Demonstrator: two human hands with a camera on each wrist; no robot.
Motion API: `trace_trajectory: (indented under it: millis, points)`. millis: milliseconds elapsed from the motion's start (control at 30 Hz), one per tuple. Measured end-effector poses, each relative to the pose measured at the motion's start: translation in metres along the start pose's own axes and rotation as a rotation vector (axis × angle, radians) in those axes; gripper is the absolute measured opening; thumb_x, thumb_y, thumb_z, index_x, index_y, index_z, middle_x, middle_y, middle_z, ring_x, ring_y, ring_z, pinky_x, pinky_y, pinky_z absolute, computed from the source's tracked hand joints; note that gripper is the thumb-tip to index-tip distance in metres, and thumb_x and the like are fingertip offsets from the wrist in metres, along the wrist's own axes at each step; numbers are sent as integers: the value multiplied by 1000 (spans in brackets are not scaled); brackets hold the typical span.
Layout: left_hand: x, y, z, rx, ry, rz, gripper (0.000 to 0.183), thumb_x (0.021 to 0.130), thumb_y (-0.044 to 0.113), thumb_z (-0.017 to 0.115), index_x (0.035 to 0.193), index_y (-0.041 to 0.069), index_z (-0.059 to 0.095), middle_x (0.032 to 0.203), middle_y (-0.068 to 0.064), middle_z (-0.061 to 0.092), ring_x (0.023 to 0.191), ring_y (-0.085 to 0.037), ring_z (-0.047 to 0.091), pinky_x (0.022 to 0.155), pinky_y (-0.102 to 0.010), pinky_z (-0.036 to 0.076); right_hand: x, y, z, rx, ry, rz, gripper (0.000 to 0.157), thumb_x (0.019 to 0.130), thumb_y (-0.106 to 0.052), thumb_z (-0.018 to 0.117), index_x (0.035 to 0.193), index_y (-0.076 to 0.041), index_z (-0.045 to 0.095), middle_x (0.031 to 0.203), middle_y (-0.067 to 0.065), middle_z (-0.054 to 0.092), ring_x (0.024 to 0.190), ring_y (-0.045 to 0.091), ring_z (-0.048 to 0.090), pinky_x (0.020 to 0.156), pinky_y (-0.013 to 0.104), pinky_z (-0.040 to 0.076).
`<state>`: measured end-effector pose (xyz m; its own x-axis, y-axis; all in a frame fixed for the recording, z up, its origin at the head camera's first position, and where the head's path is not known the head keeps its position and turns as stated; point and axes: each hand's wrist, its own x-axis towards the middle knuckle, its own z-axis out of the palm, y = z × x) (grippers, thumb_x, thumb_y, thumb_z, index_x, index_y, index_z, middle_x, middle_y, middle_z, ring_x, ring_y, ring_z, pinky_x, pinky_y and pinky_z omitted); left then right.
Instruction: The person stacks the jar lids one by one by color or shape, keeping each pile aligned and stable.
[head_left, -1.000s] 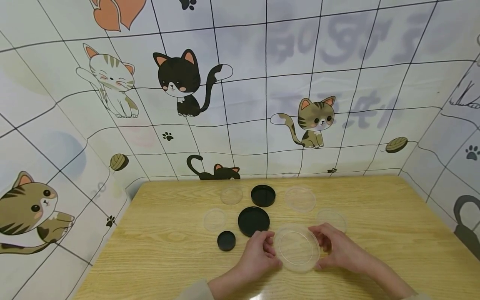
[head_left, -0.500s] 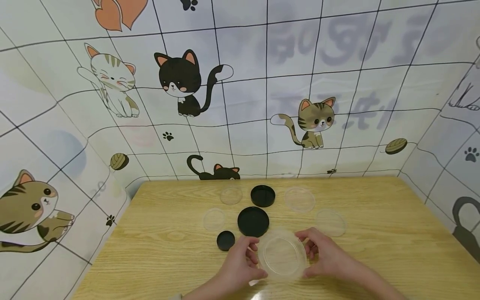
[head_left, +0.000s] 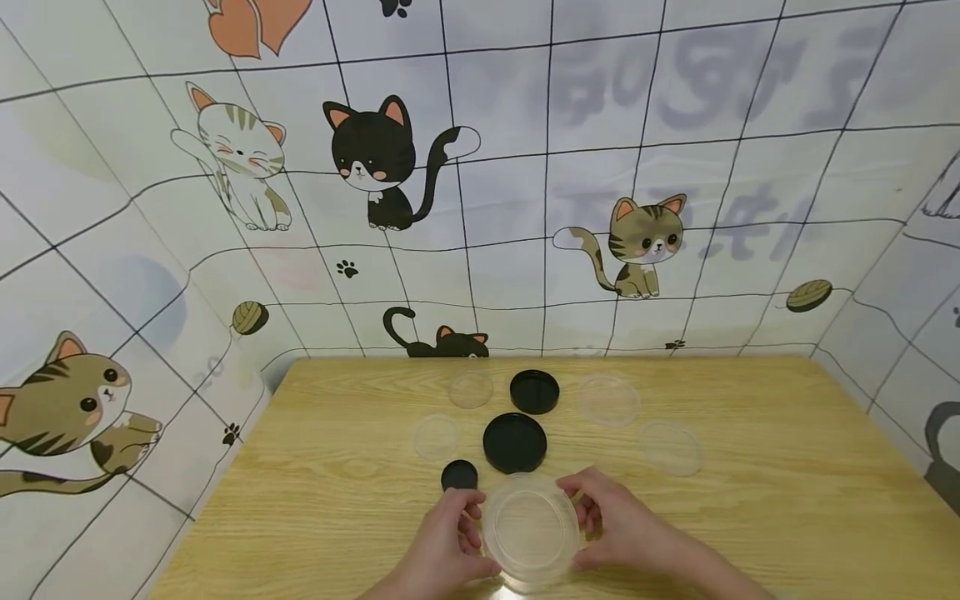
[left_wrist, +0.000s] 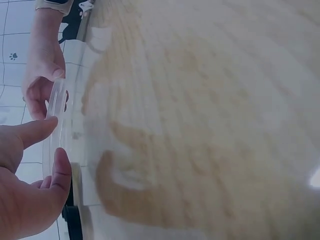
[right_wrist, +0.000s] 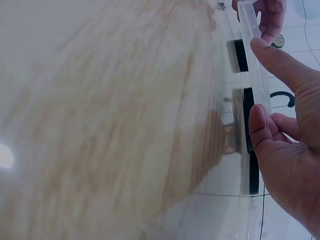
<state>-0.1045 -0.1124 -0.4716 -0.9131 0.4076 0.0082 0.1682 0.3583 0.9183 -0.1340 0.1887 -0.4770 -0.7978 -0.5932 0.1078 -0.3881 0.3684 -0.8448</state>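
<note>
A clear round plastic lid (head_left: 531,529), shallow and with a raised ring, is held between both hands near the table's front. My left hand (head_left: 438,546) grips its left edge with fingers and thumb. On the opposite edge, my right hand (head_left: 622,525) has the same kind of hold. Both wrist views show the lid (left_wrist: 56,105) edge-on, raised off the tabletop. Just beyond the left fingers lies a small black round dish (head_left: 459,474), its near side partly covered by them. A large black dish (head_left: 514,442) stands behind the held lid.
Another black dish (head_left: 535,392) sits farther back. Clear discs lie around the black dishes: two on the left, including one disc (head_left: 437,437), and two on the right, including another disc (head_left: 671,448). A cat-print cloth wall (head_left: 502,292) borders the wooden table (head_left: 787,500).
Both hands have carried the clear lid leftward and closer to the table's front edge. The dishes and discs on the table stay put; the head view has shifted slightly.
</note>
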Motion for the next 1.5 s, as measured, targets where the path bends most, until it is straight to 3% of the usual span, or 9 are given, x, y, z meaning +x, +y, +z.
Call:
trace_trajectory:
  millis: [433,567,1100,1500]
  points:
    - [-8,-10,-11,1,-45,-131,68,71,-1,91,127,-2,54,105,-6,52,75,-12,55,65,-22,48,4,-3,20,-3,-4,-29,79,69,-14,97,133,5,56,102,1,49,78,3,54,66,23,53]
    - [-8,-13,-15,-16,-64,-154,69,72,0,91,130,-1,54,106,-6,53,77,-14,55,65,-22,48,4,-5,23,43,-18,9,77,70,-12,96,133,5,55,103,3,49,79,4,54,67,23,53]
    - [-7,-25,-23,-15,-83,-86,68,69,-4,90,127,-2,55,105,-5,55,71,-10,56,62,-22,48,6,-6,26,63,-37,100,74,74,-16,94,134,2,57,102,2,51,78,5,53,68,23,51]
    - [-7,-25,-24,-5,-67,-45,70,67,-2,91,126,-2,55,107,-6,54,70,-8,57,61,-21,47,6,-5,27,68,-24,84,76,73,-14,94,136,4,55,107,4,51,78,5,53,66,23,51]
